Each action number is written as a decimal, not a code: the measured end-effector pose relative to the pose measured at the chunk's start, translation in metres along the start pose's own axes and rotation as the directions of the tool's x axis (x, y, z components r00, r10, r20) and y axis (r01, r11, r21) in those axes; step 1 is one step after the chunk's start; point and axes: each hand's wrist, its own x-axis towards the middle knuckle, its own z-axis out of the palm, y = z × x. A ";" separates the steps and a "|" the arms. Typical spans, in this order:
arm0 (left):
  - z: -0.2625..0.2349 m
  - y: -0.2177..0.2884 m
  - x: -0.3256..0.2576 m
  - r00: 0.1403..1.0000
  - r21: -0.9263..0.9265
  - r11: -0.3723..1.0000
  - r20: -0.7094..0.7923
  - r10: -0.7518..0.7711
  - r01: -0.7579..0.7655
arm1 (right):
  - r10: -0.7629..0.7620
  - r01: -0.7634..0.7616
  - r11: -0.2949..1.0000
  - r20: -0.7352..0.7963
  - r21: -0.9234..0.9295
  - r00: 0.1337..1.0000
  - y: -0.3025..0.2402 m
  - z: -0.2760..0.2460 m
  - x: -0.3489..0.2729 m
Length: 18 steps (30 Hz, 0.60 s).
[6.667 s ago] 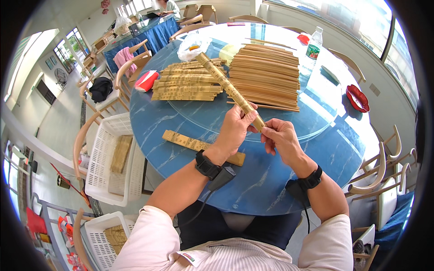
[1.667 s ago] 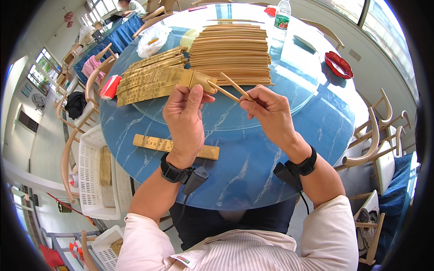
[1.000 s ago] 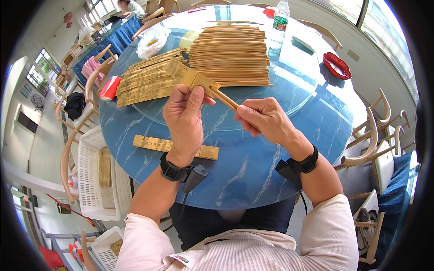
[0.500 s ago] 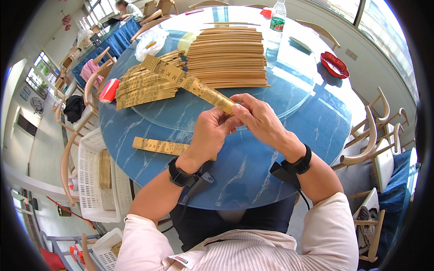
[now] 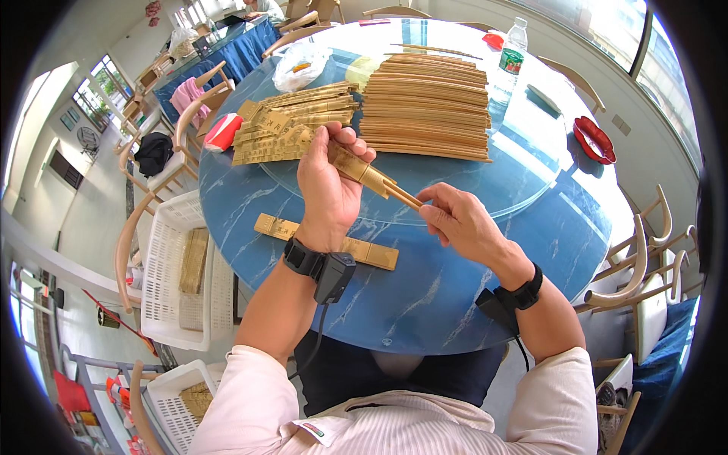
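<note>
My left hand point(image 5: 330, 186) is closed around a gold printed paper sleeve point(image 5: 370, 177), long and narrow, held at a slant above the table. A pair of wooden chopsticks point(image 5: 402, 194) sticks out of the sleeve's lower right end, and the fingers of my right hand point(image 5: 464, 222) pinch their outer ends. Below my left wrist lies another gold sleeve point(image 5: 371, 252), partly covered by that wrist. Beyond my hands, a heap of gold sleeves point(image 5: 265, 144) sits to the left of a broad stack of wooden chopsticks point(image 5: 425, 106).
The round blue marbled table point(image 5: 425, 296) carries a glass turntable. On it are a water bottle point(image 5: 513, 53), a red dish point(image 5: 594, 140), a plastic bag point(image 5: 301, 67) and a red-and-white packet point(image 5: 223, 133). White baskets point(image 5: 168, 280) stand at the left; chairs surround the table.
My hands have moved apart: the left has slid up along the sleeve, the right has shifted right. The chopsticks now show between them at the sleeve's end. The whole view has shifted.
</note>
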 end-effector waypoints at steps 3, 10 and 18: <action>-0.012 0.013 0.013 0.997 -0.089 0.996 -0.070 0.011 -0.017 | 0.057 -0.058 0.992 0.010 0.115 0.998 -0.003 0.003 0.001; -0.004 -0.016 -0.014 0.991 -0.078 0.989 0.059 -0.118 0.122 | 0.059 -0.054 0.967 -0.012 0.248 0.998 0.007 0.019 0.004; -0.009 -0.005 -0.001 0.992 -0.162 0.980 0.062 -0.108 0.117 | -0.048 0.059 0.901 -0.035 0.431 0.998 -0.002 0.016 -0.006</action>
